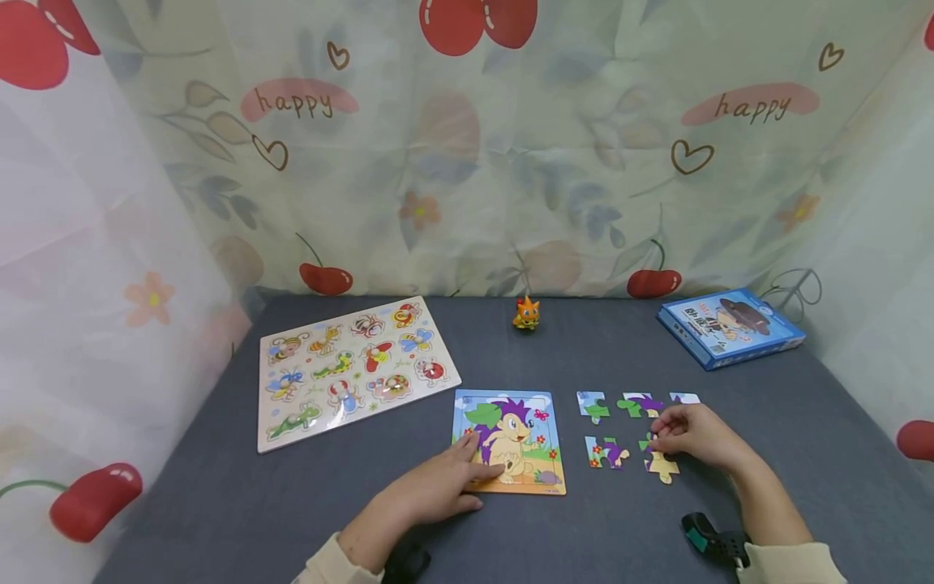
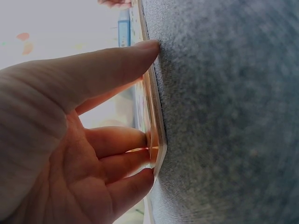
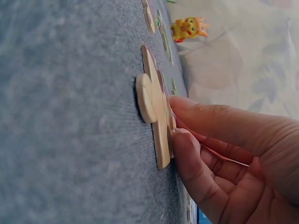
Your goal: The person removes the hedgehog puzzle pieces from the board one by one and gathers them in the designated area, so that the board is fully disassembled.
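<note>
A square hedgehog puzzle board (image 1: 540,442) lies in the middle of the table. My left hand (image 1: 445,478) rests on its near left part; in the left wrist view the thumb and several fingertips (image 2: 140,179) touch the board's edge. To the right, my right hand (image 1: 696,434) pinches a puzzle piece between thumb and index finger, mostly hidden by the fingers. Just below these fingertips lies a beige puzzle piece (image 1: 662,467), seen edge-on as a beige piece (image 3: 161,116) in the right wrist view. Several loose pieces, such as the purple piece (image 1: 616,454), lie between board and right hand.
A white insect puzzle board (image 1: 350,369) lies at the back left. A small orange toy figure (image 1: 526,313) stands at the back middle. At the back right is a blue box (image 1: 730,327). Patterned cloth (image 1: 511,195) rises behind the table.
</note>
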Motion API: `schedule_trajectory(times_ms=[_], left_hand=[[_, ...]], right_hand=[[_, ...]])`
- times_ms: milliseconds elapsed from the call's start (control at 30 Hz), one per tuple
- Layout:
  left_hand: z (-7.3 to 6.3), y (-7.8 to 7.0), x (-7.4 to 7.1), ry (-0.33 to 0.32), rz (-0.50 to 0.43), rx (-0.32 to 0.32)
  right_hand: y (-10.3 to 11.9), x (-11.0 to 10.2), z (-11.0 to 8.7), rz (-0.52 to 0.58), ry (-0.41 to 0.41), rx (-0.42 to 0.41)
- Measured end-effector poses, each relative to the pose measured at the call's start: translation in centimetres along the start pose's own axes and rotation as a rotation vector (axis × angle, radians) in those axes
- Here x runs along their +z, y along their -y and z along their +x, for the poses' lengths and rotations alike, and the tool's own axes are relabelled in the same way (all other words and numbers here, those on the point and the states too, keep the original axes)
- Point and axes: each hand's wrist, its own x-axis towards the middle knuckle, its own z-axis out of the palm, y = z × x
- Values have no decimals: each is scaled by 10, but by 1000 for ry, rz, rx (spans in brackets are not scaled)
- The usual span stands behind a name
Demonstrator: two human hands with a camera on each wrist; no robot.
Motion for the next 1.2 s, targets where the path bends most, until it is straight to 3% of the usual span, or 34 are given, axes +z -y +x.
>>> schedule_trajectory(times_ms=[300,533,933,1200], left_hand=[[1,-3,-2,-20,66,36],[5,-9,-4,-87,126,97],[22,-25,-3,-77,165,121],[28,-28,1,-57,163,52]], right_hand=[[8,-5,5,-10,-26,24],[30,-2,19,-66,-22,-67],[71,33,57,-39,41,-138],[93,58,74,-45,101,-178]])
